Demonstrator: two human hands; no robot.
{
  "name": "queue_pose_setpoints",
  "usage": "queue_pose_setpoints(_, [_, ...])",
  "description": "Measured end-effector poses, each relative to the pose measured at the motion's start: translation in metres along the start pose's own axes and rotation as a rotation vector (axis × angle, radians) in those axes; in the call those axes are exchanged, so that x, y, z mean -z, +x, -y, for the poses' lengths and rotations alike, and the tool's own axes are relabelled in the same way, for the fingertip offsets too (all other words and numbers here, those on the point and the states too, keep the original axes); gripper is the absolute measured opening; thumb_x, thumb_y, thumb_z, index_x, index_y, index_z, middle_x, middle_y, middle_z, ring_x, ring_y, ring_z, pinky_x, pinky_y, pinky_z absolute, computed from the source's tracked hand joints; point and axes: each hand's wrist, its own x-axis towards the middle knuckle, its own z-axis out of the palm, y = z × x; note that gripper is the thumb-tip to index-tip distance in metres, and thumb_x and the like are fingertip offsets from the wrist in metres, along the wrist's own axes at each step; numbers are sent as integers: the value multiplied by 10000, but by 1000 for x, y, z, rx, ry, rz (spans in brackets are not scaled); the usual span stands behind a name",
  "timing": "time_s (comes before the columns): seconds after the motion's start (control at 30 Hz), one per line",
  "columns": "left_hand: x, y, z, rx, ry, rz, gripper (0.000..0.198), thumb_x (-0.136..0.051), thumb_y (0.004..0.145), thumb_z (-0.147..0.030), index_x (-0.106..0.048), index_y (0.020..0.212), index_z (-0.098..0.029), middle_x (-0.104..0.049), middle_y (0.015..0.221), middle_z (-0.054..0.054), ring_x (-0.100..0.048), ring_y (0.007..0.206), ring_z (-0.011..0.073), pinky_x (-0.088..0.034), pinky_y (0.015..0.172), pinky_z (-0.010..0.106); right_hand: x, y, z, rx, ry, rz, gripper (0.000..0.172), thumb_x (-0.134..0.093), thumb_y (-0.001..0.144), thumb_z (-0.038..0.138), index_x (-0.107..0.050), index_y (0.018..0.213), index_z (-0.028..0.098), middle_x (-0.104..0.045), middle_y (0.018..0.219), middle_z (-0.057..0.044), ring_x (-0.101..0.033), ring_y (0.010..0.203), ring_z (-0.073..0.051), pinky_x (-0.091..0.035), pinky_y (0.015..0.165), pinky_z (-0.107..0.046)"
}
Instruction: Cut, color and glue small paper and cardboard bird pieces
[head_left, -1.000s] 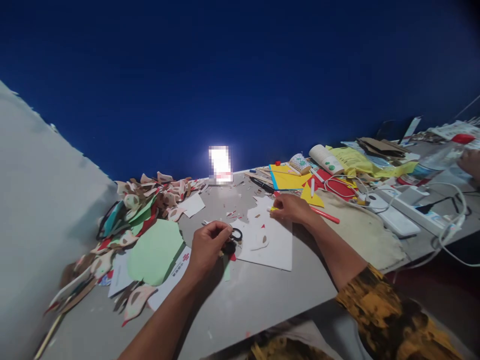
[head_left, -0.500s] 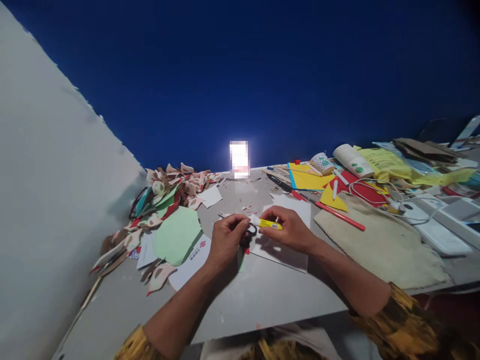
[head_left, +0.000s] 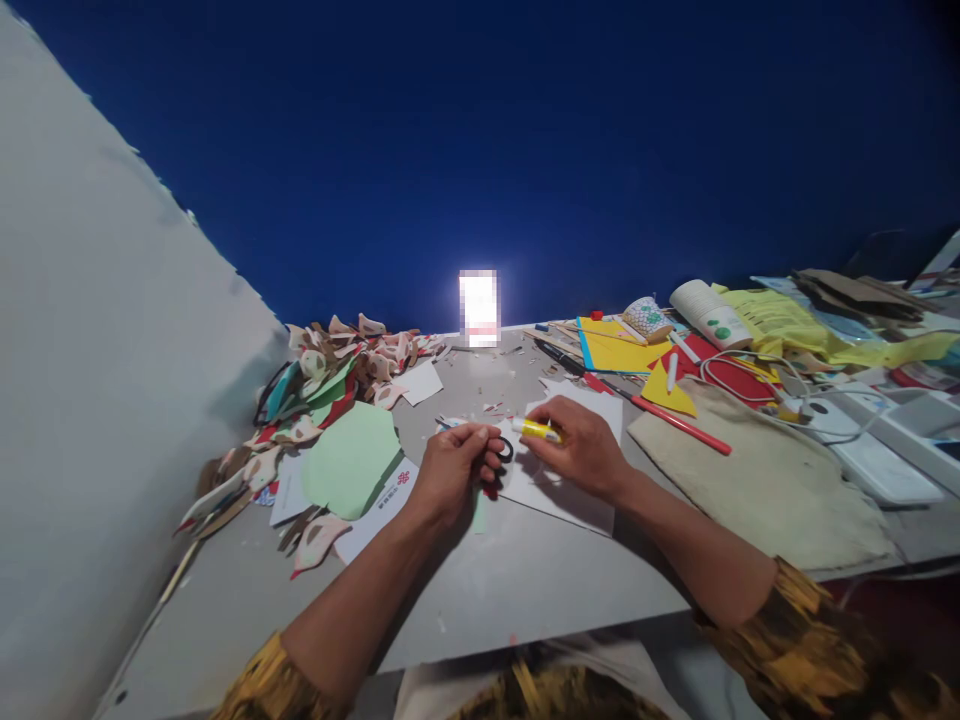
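My right hand (head_left: pixel 581 450) is closed round a small yellow glue stick (head_left: pixel 537 431), which points left toward my other hand. My left hand (head_left: pixel 450 470) is curled in a pinch a short way from the stick's white tip; what its fingers hold is too small to name. Black scissors (head_left: pixel 501 455) lie on the table just under and between the two hands. Both hands hover over a white sheet of paper (head_left: pixel 559 485) with small cut-outs, on a grey table (head_left: pixel 517 580).
A light green paper shape (head_left: pixel 352 460) lies to the left, beside a heap of cut paper scraps (head_left: pixel 330 385). Right of the hands are a beige cloth (head_left: pixel 765 480), a red pen (head_left: pixel 679 422), yellow and red sheets (head_left: pixel 622 350), paper cups (head_left: pixel 705 312), cables and white devices (head_left: pixel 870 455).
My right hand picked the yellow glue stick up from farther right and brought it to my left hand. The left hand stayed by the scissors. The camera swung slightly left.
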Motion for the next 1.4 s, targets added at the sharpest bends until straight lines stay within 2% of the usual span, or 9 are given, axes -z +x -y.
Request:
queue_pose_setpoints(0.27, [11,9,-4,-257,476,-180,141,-680,806,-290,-723,899,-194,-696,765,43,-627,656,180,-506,601,297,11,10,-10,-156,-15,-10,144,-664,904,360,-670,908,216,-744,943,-55,-656,871,-219,-440,775,-321])
queue_pose_setpoints(0.5, [21,15,1,-517,1185,6,243,-660,800,-132,-767,991,-237,-709,1066,105,-593,1091,310,-449,1003,452,8,10,-10,-188,-65,85,132,-680,896,347,-680,885,215,-752,947,-53,-657,880,-219,-418,750,-313])
queue_pose_setpoints(0.67, [21,15,-2,-485,1184,63,157,-652,815,-157,-730,937,-217,-705,991,108,-597,1019,308,-473,929,454,8,10,-10,-183,-81,99,128,-672,908,342,-687,891,216,-756,968,-57,-656,884,-214,-406,742,-306])
queue_pose_setpoints(0.87, [23,12,-33,-246,846,146,159,-595,796,-179,-709,905,-200,-714,799,60,-654,686,209,-515,647,331,10,11,-10,-209,-107,111,125,-683,904,335,-695,901,211,-756,980,-53,-651,877,-207,-395,732,-303])
queue_pose_setpoints(0.97, [30,16,-47,-287,846,29,142,-601,786,-218,-711,867,-181,-713,781,54,-636,651,190,-507,617,312,12,12,-9,-224,-127,127,135,-681,902,343,-704,912,210,-756,991,-52,-648,862,-202,-389,717,-299])
queue_pose_setpoints(1.13, [41,26,-53,-316,969,-82,162,-615,802,-267,-702,910,-184,-683,780,43,-635,748,224,-560,756,395,14,13,-9,-252,-143,146,144,-655,915,346,-715,907,216,-762,983,-41,-648,858,-197,-373,691,-290])
queue_pose_setpoints(1.27, [38,27,-40,-719,1194,-449,268,-626,820,-169,-700,1077,-186,-634,1071,138,-588,1072,318,-482,987,512,13,15,-9,-289,-174,158,138,-672,907,347,-724,897,220,-765,980,-37,-654,867,-202,-376,686,-288])
queue_pose_setpoints(1.33, [32,22,-28,-837,1260,-306,189,-608,873,-164,-715,1025,-195,-615,1083,138,-567,1070,299,-478,971,474,13,15,-10,-295,-183,165,135,-673,908,343,-725,887,220,-766,980,-37,-658,876,-205,-375,686,-289])
queue_pose_setpoints(1.4, [24,17,-16,-838,1320,23,132,-593,926,-201,-724,914,-205,-617,987,106,-564,970,257,-490,864,402,13,15,-10,-296,-191,171,130,-675,907,336,-725,876,221,-769,980,-36,-662,885,-208,-371,683,-290])
